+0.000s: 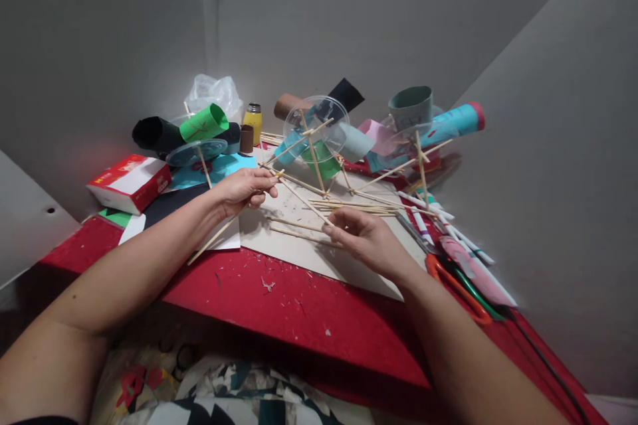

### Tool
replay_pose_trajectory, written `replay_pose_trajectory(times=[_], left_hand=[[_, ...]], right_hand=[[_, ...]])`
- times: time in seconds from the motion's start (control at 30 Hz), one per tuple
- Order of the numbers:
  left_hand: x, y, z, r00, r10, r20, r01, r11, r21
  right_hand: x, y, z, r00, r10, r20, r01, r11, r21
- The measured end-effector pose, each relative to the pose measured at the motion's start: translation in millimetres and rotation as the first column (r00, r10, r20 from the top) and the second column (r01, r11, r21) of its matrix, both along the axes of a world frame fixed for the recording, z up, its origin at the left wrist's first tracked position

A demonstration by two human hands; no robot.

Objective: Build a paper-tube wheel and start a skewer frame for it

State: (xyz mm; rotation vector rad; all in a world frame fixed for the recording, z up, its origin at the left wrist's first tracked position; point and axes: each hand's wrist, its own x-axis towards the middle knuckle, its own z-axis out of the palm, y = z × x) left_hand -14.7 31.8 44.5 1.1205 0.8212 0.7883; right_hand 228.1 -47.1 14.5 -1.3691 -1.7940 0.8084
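Observation:
Joined thin wooden sticks span the space between my two hands. My left hand pinches them where they meet, and one stick slants from below that hand toward the table's front. Fingers of my right hand close on the far end of the other stick. Loose wooden sticks lie on the pale board under my hands. Just beyond stands a stick frame carrying a clear plastic disc with coloured paper tubes around it.
Another wheel with a green paper tube stands at left, near a red and white box. A yellow bottle is behind. Markers and orange-handled scissors lie at right. Paper scraps dot the red table cover.

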Motion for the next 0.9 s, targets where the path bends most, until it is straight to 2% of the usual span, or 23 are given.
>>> replay_pose_trajectory(times=[0.13, 0.33, 0.5, 0.6, 0.73, 0.9], left_hand=[[-1, 0, 0.7, 1.000, -0.030, 0.004, 0.030, 0.999, -0.019], [-1, 0, 1.4, 0.996, -0.086, 0.017, 0.087, 0.996, -0.038], [1, -1, 0.9, 0.995, -0.104, 0.003, 0.104, 0.994, -0.025], [2, -1, -0.8, 0.997, -0.081, 0.010, 0.081, 0.997, -0.016], [2, 2, -1.8, 0.999, -0.003, 0.048, 0.005, 0.999, -0.044], [0, 5, 0.3, 0.991, 0.080, 0.104, -0.071, 0.994, -0.088]], right_hand=[[3, -1, 1.1, 0.997, 0.037, -0.065, -0.044, 0.993, -0.109], [13, 2, 3.4, 0.978, 0.047, -0.203, -0.115, 0.935, -0.335], [18, 4, 2.6, 0.949, 0.084, -0.305, -0.208, 0.892, -0.402], [22, 5, 3.1, 0.944, 0.083, -0.321, -0.213, 0.893, -0.396], [28, 10, 2.0, 0.941, 0.016, -0.339, -0.148, 0.919, -0.365], [33, 18, 1.1, 0.955, -0.156, -0.254, 0.094, 0.967, -0.237]])
